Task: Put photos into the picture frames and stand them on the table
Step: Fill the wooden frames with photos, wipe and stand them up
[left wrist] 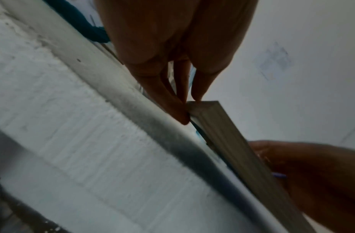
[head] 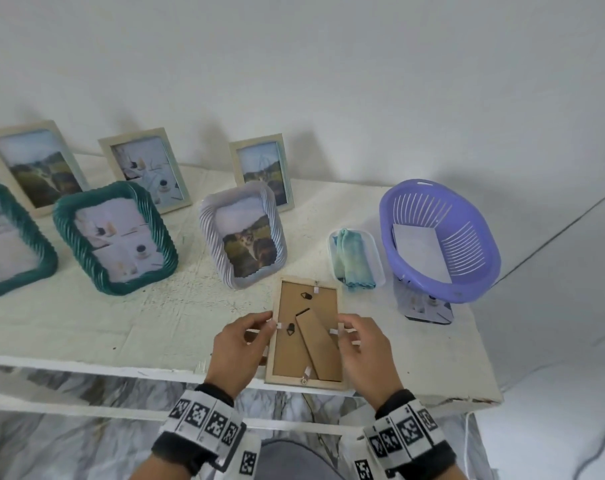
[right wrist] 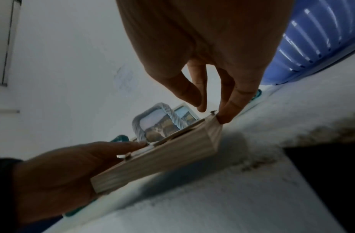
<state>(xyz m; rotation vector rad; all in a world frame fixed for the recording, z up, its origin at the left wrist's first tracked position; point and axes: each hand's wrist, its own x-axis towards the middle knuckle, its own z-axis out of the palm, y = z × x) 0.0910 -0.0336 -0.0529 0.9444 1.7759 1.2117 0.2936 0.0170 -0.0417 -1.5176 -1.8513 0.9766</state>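
A light wooden picture frame [head: 290, 351] lies face down at the table's front edge, its brown backing board and folded stand leg facing up. My left hand [head: 271, 323] pinches its left side, thumb on top by a white tab. My right hand [head: 344, 329] holds the right side, fingers curled over the rim. The left wrist view shows my left fingertips [left wrist: 182, 116] clamped on a corner of the frame [left wrist: 222, 135]. In the right wrist view, the frame [right wrist: 162, 164] sits slightly raised above the table, casting a shadow, with a right fingertip [right wrist: 225, 116] at its corner.
Several filled frames stand behind, the nearest a lilac twisted one [head: 242, 233], with a teal one [head: 115, 237] to the left. At right, a purple basket [head: 467, 271] holds white paper. A clear tray [head: 375, 258] holds a teal cloth. The table [head: 86, 327] edge runs under my wrists.
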